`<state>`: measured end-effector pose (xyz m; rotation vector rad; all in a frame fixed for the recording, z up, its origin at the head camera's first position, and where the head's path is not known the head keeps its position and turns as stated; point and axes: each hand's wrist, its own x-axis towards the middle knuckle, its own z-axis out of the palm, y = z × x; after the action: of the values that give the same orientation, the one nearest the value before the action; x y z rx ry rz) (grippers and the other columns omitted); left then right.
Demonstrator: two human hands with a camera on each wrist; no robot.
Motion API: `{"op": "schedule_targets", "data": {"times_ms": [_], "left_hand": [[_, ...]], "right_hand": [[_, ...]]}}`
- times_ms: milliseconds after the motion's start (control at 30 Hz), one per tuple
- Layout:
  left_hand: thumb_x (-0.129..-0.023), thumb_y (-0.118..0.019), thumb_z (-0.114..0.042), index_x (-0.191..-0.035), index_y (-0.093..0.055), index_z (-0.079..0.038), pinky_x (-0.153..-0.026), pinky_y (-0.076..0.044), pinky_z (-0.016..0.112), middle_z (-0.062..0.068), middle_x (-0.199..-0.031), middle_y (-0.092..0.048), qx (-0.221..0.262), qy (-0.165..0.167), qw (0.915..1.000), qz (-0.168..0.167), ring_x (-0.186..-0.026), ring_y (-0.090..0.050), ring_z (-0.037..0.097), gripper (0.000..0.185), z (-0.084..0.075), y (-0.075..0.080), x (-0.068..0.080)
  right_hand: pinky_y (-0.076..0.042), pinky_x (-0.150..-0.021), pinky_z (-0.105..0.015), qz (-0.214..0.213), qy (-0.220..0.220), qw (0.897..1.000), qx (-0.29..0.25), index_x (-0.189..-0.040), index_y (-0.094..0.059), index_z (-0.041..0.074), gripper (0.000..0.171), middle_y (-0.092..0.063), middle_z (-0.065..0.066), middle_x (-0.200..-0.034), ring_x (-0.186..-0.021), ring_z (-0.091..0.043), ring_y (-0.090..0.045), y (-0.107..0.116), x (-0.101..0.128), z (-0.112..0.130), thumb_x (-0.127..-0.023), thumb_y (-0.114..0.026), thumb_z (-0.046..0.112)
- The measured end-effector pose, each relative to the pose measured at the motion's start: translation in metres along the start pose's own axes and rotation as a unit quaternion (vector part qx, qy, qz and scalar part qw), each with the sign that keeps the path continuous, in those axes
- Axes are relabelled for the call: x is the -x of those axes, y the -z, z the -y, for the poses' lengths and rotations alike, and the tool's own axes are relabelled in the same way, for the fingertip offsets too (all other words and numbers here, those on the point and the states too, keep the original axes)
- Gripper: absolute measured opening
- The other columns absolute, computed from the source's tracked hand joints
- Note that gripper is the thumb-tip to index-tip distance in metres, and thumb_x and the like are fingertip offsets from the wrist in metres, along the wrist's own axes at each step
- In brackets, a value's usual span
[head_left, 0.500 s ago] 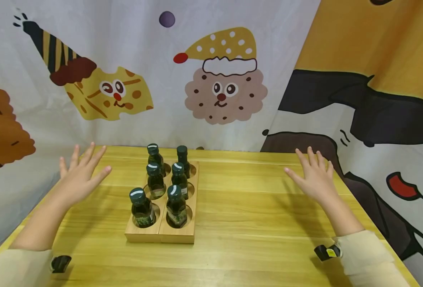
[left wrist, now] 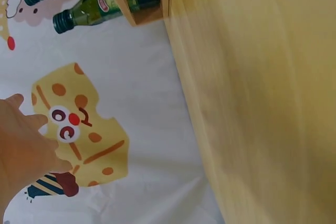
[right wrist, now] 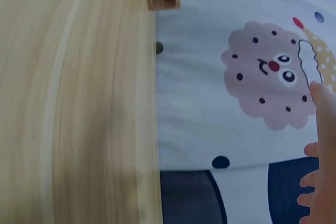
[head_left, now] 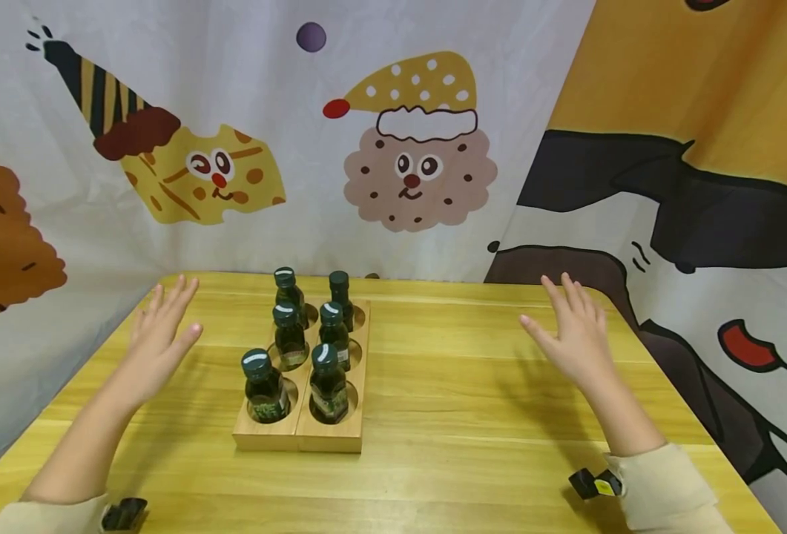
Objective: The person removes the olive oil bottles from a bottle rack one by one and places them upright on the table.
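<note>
My left hand (head_left: 156,348) is raised above the left side of the table, its fingers straight and holding nothing. Over the right side, my right hand (head_left: 575,337) is likewise raised with straight fingers and holds nothing. Between them, nearer the left hand, stands a wooden rack (head_left: 329,443) with two columns of round holes. Several dark green glass bottles with dark caps stand in it, among them a front left bottle (head_left: 266,393) and a front right bottle (head_left: 328,389). In the left wrist view, a bottle (left wrist: 100,9) shows a red and white label. Neither hand touches the rack.
The wooden table (head_left: 460,415) reaches back to a hanging cloth (head_left: 246,74) printed with cartoon figures. Black wrist devices sit at both cuffs, one being the right wrist device (head_left: 593,483).
My left hand has shifted slightly lower and its fingers have drawn closer together. My right hand has moved a little to the left. Bottles and rack stay where they were.
</note>
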<state>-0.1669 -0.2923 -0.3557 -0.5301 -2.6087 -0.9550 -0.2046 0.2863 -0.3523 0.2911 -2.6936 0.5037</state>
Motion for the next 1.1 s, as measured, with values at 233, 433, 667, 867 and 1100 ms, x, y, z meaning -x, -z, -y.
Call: {"op": "schedule_targets", "data": {"times_ms": [233,433,667,867,1100], "left_hand": [[-0.104,-0.030,-0.035,-0.155,-0.010,-0.028,-0.099,0.018,0.068,0.006,-0.160,-0.002,0.121,0.027,0.9923,-0.010,-0.142,0.013,0.027,0.055,-0.009,-0.007,0.010],[-0.103,-0.026,-0.040,-0.155,-0.008,-0.028,-0.097,0.015,0.072,0.006,-0.160,0.002,0.208,0.043,0.9771,-0.001,-0.142,0.011,0.028,0.056,-0.016,-0.012,0.018],[-0.103,-0.027,-0.041,-0.155,-0.006,-0.026,-0.099,0.008,0.072,0.006,-0.160,0.000,0.272,0.035,0.9615,0.020,-0.143,0.006,0.027,0.058,-0.022,-0.021,0.022],[-0.104,-0.034,-0.028,-0.155,-0.005,-0.025,-0.102,0.002,0.069,0.007,-0.160,-0.001,0.292,0.036,0.9551,0.038,-0.143,0.003,0.033,0.059,-0.018,-0.026,0.026],[-0.102,-0.041,-0.014,-0.156,-0.004,-0.022,-0.106,-0.020,0.016,0.012,-0.160,-0.003,0.282,0.023,0.9563,0.074,-0.142,-0.004,0.037,0.065,-0.004,-0.032,0.031]], "right_hand": [[-0.004,-0.105,-0.068,-0.026,0.019,0.999,-0.040,-0.152,-0.026,0.015,0.073,-0.016,-0.019,-0.156,-0.139,-0.043,-0.013,-0.003,0.004,0.019,-0.094,-0.055,0.048],[-0.009,-0.104,-0.068,-0.042,0.035,0.995,-0.078,-0.152,-0.029,0.018,0.070,-0.021,-0.015,-0.156,-0.137,-0.043,-0.019,-0.008,0.006,0.033,-0.093,-0.058,0.043],[-0.009,-0.106,-0.066,-0.047,0.058,0.987,-0.139,-0.150,-0.033,0.019,0.067,-0.025,-0.010,-0.155,-0.136,-0.043,-0.022,-0.014,0.009,0.054,-0.093,-0.061,0.038],[-0.014,-0.105,-0.066,-0.047,0.083,0.981,-0.169,-0.149,-0.036,0.018,0.066,-0.029,-0.006,-0.154,-0.137,-0.039,-0.025,-0.020,0.010,0.075,-0.091,-0.064,0.034],[-0.018,-0.103,-0.066,-0.046,0.123,0.970,-0.205,-0.148,-0.038,0.019,0.064,-0.032,-0.003,-0.153,-0.136,-0.033,-0.029,-0.026,0.010,0.096,-0.091,-0.063,0.038]]}}
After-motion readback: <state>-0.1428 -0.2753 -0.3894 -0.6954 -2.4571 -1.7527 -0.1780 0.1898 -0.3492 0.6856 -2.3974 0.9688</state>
